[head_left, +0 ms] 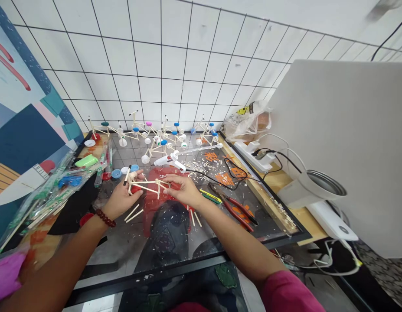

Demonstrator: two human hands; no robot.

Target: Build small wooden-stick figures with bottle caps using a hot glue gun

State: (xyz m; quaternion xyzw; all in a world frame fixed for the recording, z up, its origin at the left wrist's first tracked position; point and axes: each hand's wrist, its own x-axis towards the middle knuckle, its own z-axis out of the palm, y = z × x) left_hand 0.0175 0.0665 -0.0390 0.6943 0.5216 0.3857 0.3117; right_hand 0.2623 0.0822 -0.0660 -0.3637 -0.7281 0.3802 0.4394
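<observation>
A small frame of pale sticks (148, 186) is held between my two hands, with a red round piece at its left end. My left hand (124, 196) wears a dark red bead bracelet and grips the left end. The fingers of my right hand (183, 189) pinch the right end. Beyond them lies a white glue gun (171, 160) with its black cord. Loose sticks (134, 216) rest on the glass tabletop near my left hand. A red mat (148, 216) shows under the frame.
Several stick models with coloured caps (163, 142) stand along the back. Pliers with red handles (235, 212) and a yellow-green cutter (210, 196) lie right of my hands. Plastic-wrapped supplies (69, 180) are at left. A power strip (254, 157) and grey-white container (296, 190) are at right.
</observation>
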